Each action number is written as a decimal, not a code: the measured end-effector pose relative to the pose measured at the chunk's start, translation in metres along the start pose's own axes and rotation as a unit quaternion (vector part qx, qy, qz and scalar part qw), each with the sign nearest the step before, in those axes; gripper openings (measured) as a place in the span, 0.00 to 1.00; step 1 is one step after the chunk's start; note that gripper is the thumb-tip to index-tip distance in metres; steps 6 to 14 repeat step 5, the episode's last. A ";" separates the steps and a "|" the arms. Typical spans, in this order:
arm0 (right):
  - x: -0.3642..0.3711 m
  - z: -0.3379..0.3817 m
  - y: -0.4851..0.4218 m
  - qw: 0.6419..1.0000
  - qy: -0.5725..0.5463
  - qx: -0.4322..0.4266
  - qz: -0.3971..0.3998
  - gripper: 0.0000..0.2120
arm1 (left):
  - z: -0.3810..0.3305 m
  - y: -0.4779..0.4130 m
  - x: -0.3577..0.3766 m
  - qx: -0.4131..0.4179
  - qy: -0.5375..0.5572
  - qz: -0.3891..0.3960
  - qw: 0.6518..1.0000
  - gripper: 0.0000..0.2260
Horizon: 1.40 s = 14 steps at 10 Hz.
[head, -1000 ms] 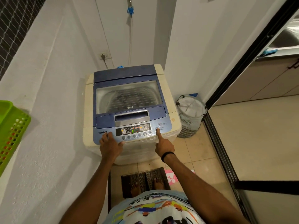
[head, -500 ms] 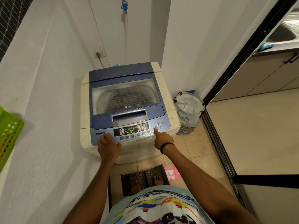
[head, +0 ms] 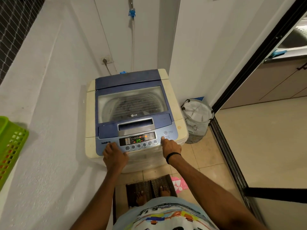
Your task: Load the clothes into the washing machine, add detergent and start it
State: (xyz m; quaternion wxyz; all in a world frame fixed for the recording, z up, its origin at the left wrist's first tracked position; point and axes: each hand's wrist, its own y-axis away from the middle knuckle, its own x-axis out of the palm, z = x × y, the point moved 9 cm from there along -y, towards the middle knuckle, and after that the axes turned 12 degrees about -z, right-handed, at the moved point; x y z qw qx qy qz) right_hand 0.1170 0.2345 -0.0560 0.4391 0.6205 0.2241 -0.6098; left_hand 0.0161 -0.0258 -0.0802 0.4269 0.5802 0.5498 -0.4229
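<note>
A cream and blue top-loading washing machine (head: 174, 103) stands against the wall with its glass lid (head: 131, 103) closed; dark clothes show dimly through it. The control panel (head: 137, 140) is lit and reads 37 in green. My left hand (head: 114, 155) rests flat on the panel's front left edge, holding nothing. My right hand (head: 171, 146) has its fingers curled and the index finger stretched out, its tip on the round start/pause button (head: 162, 137).
A white laundry basket (head: 197, 120) stands on the floor right of the machine. A green plastic crate (head: 11, 146) sits on the ledge at left. A black sliding-door frame (head: 232, 100) runs along the right. My bare feet stand on a dark mat (head: 149, 188).
My right index finger slid from the panel's front edge up onto the start/pause button. The display now reads 37. My left hand stayed put.
</note>
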 end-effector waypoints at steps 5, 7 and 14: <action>-0.012 0.005 0.030 0.992 -0.101 -0.023 -0.075 0.22 | 0.000 0.001 -0.010 -0.010 0.077 -0.014 0.997 0.32; -0.012 0.005 0.030 0.992 -0.101 -0.023 -0.075 0.22 | 0.000 0.001 -0.010 -0.010 0.077 -0.014 0.997 0.32; -0.012 0.005 0.030 0.992 -0.101 -0.023 -0.075 0.22 | 0.000 0.001 -0.010 -0.010 0.077 -0.014 0.997 0.32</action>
